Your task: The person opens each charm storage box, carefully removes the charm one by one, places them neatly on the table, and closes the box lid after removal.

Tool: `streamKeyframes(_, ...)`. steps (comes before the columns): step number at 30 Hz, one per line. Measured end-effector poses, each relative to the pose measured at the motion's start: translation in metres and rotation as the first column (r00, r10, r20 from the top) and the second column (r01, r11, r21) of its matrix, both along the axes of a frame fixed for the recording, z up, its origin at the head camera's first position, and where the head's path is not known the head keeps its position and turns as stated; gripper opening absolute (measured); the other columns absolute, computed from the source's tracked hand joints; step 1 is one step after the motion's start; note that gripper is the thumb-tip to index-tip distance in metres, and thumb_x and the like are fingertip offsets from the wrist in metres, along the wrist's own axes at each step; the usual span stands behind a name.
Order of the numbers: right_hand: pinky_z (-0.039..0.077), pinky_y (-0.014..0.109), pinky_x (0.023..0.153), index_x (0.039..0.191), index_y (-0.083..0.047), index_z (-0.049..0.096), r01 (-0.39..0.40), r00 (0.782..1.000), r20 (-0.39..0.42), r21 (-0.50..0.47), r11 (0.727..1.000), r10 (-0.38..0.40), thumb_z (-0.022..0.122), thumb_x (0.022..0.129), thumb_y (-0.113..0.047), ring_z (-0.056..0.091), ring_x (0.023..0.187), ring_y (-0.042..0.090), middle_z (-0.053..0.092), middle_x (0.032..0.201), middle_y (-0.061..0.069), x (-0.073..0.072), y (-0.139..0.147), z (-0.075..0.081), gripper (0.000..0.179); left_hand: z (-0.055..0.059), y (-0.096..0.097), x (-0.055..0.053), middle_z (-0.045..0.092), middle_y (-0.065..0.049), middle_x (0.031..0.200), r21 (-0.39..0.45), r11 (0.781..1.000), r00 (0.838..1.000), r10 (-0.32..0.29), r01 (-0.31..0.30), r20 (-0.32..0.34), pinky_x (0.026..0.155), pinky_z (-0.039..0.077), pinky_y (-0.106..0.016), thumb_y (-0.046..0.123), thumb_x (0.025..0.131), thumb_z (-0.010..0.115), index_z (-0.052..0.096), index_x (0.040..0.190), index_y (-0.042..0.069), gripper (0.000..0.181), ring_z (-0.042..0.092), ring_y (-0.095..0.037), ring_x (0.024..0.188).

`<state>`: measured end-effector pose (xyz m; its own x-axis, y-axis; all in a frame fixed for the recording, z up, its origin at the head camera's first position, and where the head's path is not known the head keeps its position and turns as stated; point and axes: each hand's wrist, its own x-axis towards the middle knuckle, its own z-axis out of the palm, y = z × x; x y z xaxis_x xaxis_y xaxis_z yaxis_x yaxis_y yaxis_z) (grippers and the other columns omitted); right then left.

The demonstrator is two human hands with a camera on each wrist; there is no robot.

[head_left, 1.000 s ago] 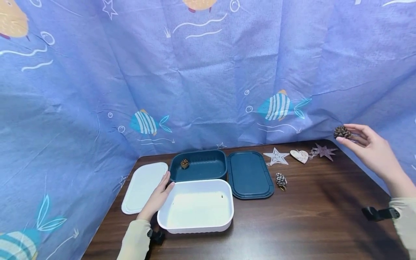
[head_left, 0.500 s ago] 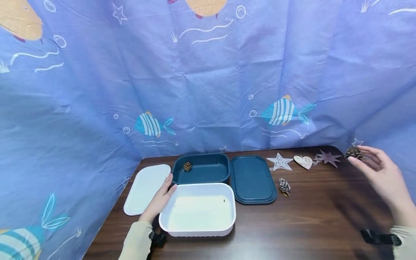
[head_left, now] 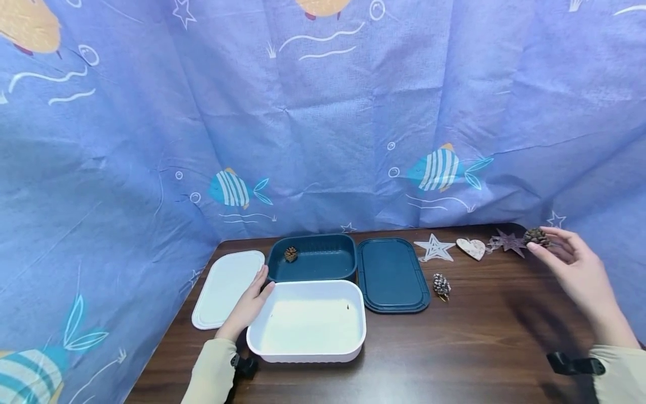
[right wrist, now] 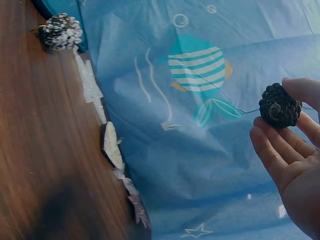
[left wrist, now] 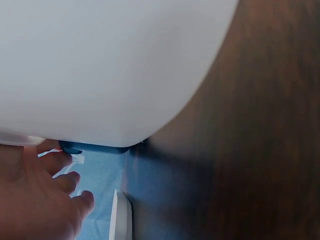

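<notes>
My right hand (head_left: pixel 575 261) pinches a brown pine cone (head_left: pixel 536 237) between thumb and fingers. In the right wrist view the pine cone (right wrist: pixel 279 106) is held up in front of the curtain. My left hand (head_left: pixel 248 306) rests at the left rim of a white rectangular box (head_left: pixel 308 357), fingers extended. The left wrist view has the box wall (left wrist: pixel 100 75) above the hand, with the fingers partly hidden. Behind the white box stands a dark blue box (head_left: pixel 323 269) with a small pine cone (head_left: pixel 291 254) inside.
A white lid (head_left: pixel 227 289) lies left and a blue lid (head_left: pixel 392 275) right of the boxes. A white star (head_left: pixel 435 247), a heart (head_left: pixel 471 248), a purple star (head_left: pixel 510 242) and a frosted pine cone (head_left: pixel 441 285) lie to the right. A curtain (head_left: pixel 323 112) hangs behind.
My right hand has lowered with the pine cone, then shifted slightly left, close to the purple star in the head view. The left hand stays at the white box; the head view has shifted a little.
</notes>
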<state>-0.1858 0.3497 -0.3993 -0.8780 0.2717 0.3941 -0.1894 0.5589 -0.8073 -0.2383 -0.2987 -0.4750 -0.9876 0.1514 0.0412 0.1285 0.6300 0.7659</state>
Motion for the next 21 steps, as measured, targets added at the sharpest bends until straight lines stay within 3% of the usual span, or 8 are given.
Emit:
streamKeyframes(7,0.035,0.001,0.074,0.148,-0.026,0.050,-0.021,0.999,0.035,0.060,0.998,0.019,0.070,0.096,-0.036,0.044,0.092,-0.026,0.053,0.127,-0.030,-0.009,-0.006,-0.013,0.057,0.002,0.001,0.000,0.007,-0.011,0.169,0.009,1.000,1.000,0.007,-0.007,0.000,0.122,0.007,-0.054,0.059,0.104,0.040,0.014,0.161,0.005,0.083,0.001,-0.033,0.154)
streamKeyframes(11,0.036,0.004,0.071,0.147,-0.016,0.050,-0.031,0.998,0.054,0.101,0.994,0.026,0.070,0.096,-0.036,0.044,0.090,-0.028,0.056,0.125,-0.026,-0.015,-0.009,-0.021,0.058,0.002,0.001,0.000,0.007,-0.011,0.169,0.007,1.000,1.000,0.011,-0.011,0.005,0.122,0.007,-0.054,0.059,0.103,0.040,0.014,0.161,0.005,0.083,0.001,-0.032,0.154)
streamKeyframes(13,0.037,0.005,0.070,0.146,-0.011,0.050,-0.037,0.998,0.063,0.120,0.992,0.029,0.070,0.096,-0.036,0.044,0.090,-0.028,0.059,0.126,-0.019,-0.018,-0.010,-0.025,0.059,0.001,0.001,0.000,0.006,-0.011,0.169,0.001,1.000,1.000,0.012,-0.012,0.008,0.122,0.007,-0.054,0.061,0.103,0.039,0.014,0.161,0.005,0.085,0.001,-0.032,0.154)
streamKeyframes(16,0.038,0.006,0.069,0.144,-0.005,0.050,-0.047,0.996,0.081,0.147,0.988,0.035,0.070,0.096,-0.036,0.042,0.089,-0.028,0.063,0.133,0.005,-0.021,-0.012,-0.031,0.060,0.001,0.001,0.000,0.006,-0.010,0.169,-0.001,1.000,1.000,0.013,-0.013,0.009,0.122,0.006,-0.054,0.062,0.102,0.038,0.014,0.161,0.005,0.086,0.001,-0.032,0.154)
streamKeyframes(19,0.038,0.008,0.068,0.143,-0.003,0.050,-0.057,0.994,0.101,0.172,0.983,0.040,0.069,0.097,-0.037,0.039,0.089,-0.028,0.056,0.138,0.026,-0.024,-0.014,-0.035,0.060,0.001,0.002,0.000,0.006,-0.010,0.169,0.004,1.000,1.000,0.014,-0.014,0.006,0.122,0.007,-0.054,0.061,0.103,0.039,0.014,0.161,0.005,0.085,0.001,-0.032,0.154)
streamKeyframes(21,0.038,0.011,0.069,0.142,-0.002,0.051,-0.060,0.992,0.118,0.177,0.982,0.039,0.069,0.096,-0.038,0.038,0.089,-0.028,0.054,0.137,0.031,-0.025,-0.015,-0.038,0.061,0.001,0.002,0.000,0.007,-0.011,0.169,0.009,1.000,1.000,0.015,-0.015,0.004,0.122,0.007,-0.053,0.059,0.103,0.040,0.014,0.161,0.004,0.084,0.001,-0.032,0.154)
